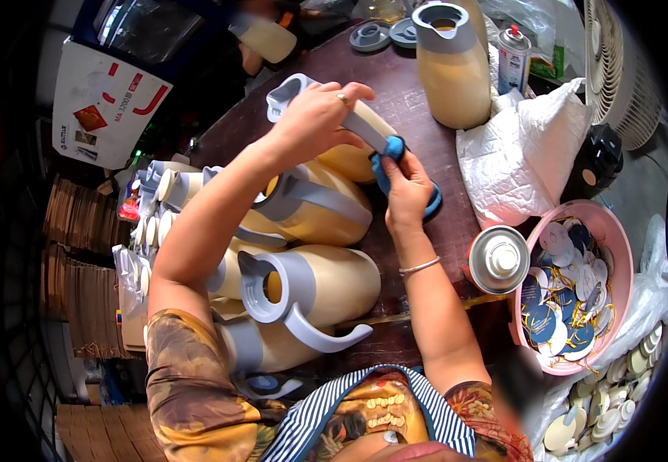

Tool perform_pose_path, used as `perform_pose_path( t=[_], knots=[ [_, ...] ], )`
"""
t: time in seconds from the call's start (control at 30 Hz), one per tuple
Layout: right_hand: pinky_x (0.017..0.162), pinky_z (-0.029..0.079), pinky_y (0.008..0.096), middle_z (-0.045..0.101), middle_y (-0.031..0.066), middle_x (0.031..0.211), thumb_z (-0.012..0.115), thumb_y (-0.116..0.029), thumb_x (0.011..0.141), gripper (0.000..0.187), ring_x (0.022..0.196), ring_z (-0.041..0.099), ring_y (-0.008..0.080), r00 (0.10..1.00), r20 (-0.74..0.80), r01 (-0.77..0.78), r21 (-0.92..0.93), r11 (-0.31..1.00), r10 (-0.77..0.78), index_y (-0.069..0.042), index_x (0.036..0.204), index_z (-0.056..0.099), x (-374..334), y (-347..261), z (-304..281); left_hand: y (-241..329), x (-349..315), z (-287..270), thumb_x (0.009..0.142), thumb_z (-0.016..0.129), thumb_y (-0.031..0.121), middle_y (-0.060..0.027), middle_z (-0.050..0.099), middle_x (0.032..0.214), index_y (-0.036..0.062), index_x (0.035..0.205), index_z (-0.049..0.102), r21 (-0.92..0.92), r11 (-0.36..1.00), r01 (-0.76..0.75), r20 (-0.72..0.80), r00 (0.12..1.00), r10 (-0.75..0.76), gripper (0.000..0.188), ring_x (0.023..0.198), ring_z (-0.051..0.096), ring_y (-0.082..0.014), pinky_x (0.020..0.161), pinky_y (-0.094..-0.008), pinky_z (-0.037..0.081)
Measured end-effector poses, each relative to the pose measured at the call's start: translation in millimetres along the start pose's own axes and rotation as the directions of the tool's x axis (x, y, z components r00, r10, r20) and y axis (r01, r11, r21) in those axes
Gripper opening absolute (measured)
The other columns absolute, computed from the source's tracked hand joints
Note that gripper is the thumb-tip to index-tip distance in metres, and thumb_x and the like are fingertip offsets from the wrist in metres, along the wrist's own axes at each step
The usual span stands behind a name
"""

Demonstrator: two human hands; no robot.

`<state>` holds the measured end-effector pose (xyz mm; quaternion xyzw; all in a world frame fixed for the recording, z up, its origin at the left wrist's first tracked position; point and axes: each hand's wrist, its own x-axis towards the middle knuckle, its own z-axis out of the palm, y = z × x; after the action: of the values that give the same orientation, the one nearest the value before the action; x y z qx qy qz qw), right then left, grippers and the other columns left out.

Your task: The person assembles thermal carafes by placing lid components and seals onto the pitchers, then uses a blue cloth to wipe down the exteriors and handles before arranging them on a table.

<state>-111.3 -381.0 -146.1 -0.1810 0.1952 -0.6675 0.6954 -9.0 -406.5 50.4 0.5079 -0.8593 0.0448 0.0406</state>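
A cream thermos jug with a grey spout and handle (370, 127) leans over the far side of the dark table. My left hand (317, 122) is closed around it near the grey collar. In my right hand (408, 187) is a blue cloth (431, 202), pressed against the lower end of the handle. Part of the jug's body is hidden behind my hands. Nearer to me, another cream jug with a grey top (341, 285) lies on its side, its mouth open toward the left. Several similar jugs lie around it, partly under my left arm.
An upright jug (451, 77), grey lids (370, 37) and a spray can (512, 60) stand at the back. On the right are a white padded bag (522, 158), another can (498, 260), a pink tub of round tags (615, 269) and a fan (619, 77). Another person's hand (251, 60) shows at the back.
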Motion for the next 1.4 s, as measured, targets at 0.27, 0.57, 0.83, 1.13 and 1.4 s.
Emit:
perform_pose_path(
  t=[0.27,0.57,0.83,1.13,1.4],
  knots=[
    [0.073,0.051,0.0256,0.067,0.0008,0.09,0.068,-0.003,0.091,0.009,0.08,0.063,0.0097,0.976,-0.217,-0.008,-0.118,0.993,-0.018,-0.001,0.1,0.066,-26.5,-21.6,-17.7,-24.0,-3.5,-20.4,0.055,0.09,0.014,-0.0055,0.052,0.137,0.0202,0.135,0.052,0.266,0.961,-0.074,-0.078,0.992,0.098,0.088,0.137,0.039,-0.0307,0.114,-0.0443,0.033],
    [0.087,0.051,0.039,0.065,0.0153,0.112,0.065,0.001,0.079,0.043,0.099,0.061,0.031,0.56,0.628,0.721,-0.691,-0.055,-0.541,-0.005,0.122,0.066,-6.6,-66.3,50.4,-28.5,-10.1,-3.4,0.067,0.082,0.004,-0.0094,0.042,0.143,0.0121,0.117,0.054,-0.009,0.996,-0.093,0.009,0.996,0.093,0.058,0.132,0.041,-0.0362,0.109,-0.047,0.037],
    [0.083,0.051,0.0421,0.066,0.0172,0.103,0.077,-0.003,0.073,0.049,0.095,0.063,0.0354,0.791,0.567,0.61,-0.699,0.373,-0.232,0.0,0.119,0.062,-60.6,-47.5,6.3,-21.3,-32.5,-52.2,0.061,0.081,-0.002,-0.0072,0.043,0.142,0.012,0.096,0.06,-0.29,0.927,-0.236,0.293,0.901,0.321,0.043,0.142,0.027,-0.0401,0.114,-0.0492,0.031],
    [0.08,0.053,0.0323,0.071,0.0119,0.1,0.076,-0.001,0.078,0.037,0.087,0.068,0.0221,0.794,0.599,0.423,-0.667,0.614,0.104,0.001,0.113,0.066,-56.4,-42.8,-16.2,-141.8,6.9,-34.0,0.074,0.057,0.078,-0.0281,0.056,0.132,-0.0075,0.139,0.045,0.115,0.454,0.883,0.09,0.446,-0.89,0.108,0.126,0.054,-0.0353,0.104,-0.0387,0.044],
    [0.063,0.046,0.0201,0.066,-0.0001,0.091,0.067,-0.018,0.095,0.024,0.072,0.057,0.0058,0.995,-0.071,-0.076,-0.027,0.997,0.074,0.0,0.111,0.065,-34.1,-52.4,-27.9,-123.7,18.3,20.4,0.078,0.074,0.024,-0.0128,0.068,0.109,0.009,0.114,0.067,0.226,0.945,0.235,0.083,0.962,-0.259,0.04,0.102,0.062,-0.0334,0.095,-0.0406,0.047]
  ],
)
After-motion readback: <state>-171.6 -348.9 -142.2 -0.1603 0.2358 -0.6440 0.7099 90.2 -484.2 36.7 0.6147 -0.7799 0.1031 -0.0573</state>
